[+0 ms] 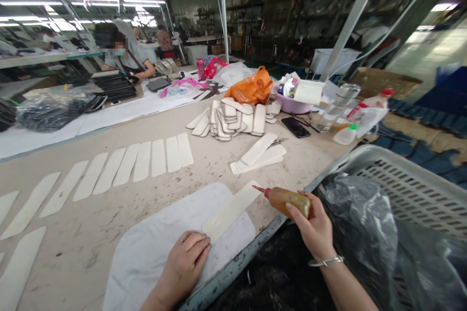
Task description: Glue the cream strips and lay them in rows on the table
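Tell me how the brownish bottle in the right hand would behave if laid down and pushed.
The brownish bottle would probably roll, since its body looks round. Its slim red nozzle, sticking out at one end, might catch or bend.

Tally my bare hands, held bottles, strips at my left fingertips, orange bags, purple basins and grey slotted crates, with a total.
Bare hands: 2 (left hand, right hand)
Held bottle: 1
Strip at left fingertips: 1
Orange bag: 1
Purple basin: 1
Grey slotted crate: 1
Total: 7
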The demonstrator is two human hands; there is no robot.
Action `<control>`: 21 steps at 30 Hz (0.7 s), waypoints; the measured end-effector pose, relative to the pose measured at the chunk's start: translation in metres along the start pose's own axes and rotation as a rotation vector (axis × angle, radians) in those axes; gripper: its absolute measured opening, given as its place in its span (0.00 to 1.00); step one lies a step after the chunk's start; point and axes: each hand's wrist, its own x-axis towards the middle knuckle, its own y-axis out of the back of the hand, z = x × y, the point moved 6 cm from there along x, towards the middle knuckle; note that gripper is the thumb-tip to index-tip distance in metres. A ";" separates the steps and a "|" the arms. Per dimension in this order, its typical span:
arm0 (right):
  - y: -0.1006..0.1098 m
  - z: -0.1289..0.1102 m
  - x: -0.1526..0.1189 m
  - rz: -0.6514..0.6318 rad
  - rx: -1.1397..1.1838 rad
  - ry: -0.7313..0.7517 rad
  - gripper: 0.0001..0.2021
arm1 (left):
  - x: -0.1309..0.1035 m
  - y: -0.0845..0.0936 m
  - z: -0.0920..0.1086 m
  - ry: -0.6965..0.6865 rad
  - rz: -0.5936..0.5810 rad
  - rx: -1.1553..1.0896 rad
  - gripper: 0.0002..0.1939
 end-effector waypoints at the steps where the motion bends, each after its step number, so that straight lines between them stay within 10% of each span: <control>1: -0.002 0.003 0.002 0.002 0.020 -0.022 0.26 | 0.000 0.000 0.000 -0.006 0.002 0.001 0.08; 21: 0.015 0.030 -0.026 -0.015 0.165 -0.215 0.27 | 0.022 -0.007 0.005 0.003 -0.090 0.157 0.09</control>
